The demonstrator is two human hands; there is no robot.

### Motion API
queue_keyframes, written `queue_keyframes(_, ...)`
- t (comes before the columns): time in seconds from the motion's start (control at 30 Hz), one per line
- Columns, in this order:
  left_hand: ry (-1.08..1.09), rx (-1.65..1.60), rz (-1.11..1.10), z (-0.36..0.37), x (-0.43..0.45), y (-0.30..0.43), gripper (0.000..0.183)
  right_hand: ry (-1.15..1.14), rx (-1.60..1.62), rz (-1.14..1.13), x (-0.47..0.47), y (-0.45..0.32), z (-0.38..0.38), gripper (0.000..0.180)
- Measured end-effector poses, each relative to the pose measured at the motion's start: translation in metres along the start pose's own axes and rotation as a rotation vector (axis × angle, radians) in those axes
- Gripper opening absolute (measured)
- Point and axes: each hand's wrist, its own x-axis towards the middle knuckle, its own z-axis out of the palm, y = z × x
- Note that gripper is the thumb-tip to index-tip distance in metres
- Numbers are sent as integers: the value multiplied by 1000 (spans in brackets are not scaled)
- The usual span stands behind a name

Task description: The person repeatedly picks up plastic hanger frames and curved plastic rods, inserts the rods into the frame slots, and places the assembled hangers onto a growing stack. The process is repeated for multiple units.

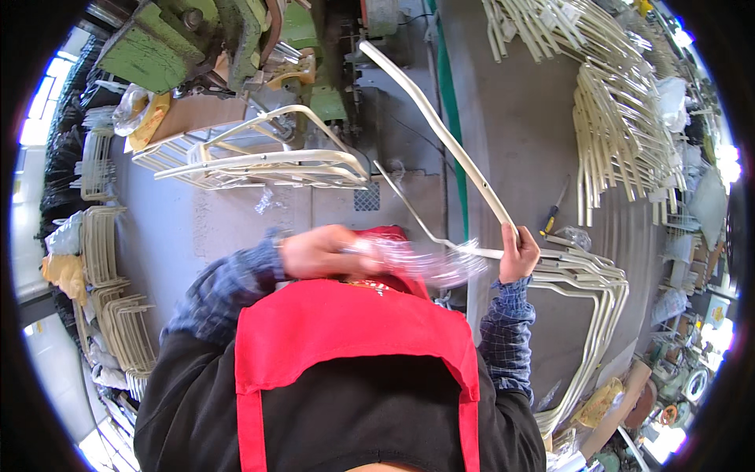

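Observation:
My right hand (519,255) grips a bent cream-coloured metal tube frame (439,127). One long leg of it runs up and away to the left; a thinner-looking leg (407,203) slants across nearer to me. In my left hand (327,251), in front of my red apron (360,324), is a wad of clear plastic film (436,259). The hand and the film are blurred by motion. The film's far end overlaps the tube in view, and I cannot tell whether they touch. Beside my right forearm lies a stack of similar bent tube frames (596,295).
A green machine (156,50) stands ahead on the left, with cream wire-and-tube frames (265,159) before it. More bent tubes (613,130) are piled at the right. A yellow-handled screwdriver (550,218) lies near my right hand. Stacked racks (103,248) line the left side.

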Motion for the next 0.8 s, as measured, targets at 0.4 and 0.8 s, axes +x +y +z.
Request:
queue_keyframes(0.4, 993, 114, -495, -71, -201, -148, 73, -231, -92, -215, 73, 17, 54, 41)
queue_keyframes(0.8, 1573, -721, 248, -157, -50, -127, 51, -373, -130, -446, 125, -67, 157, 39)
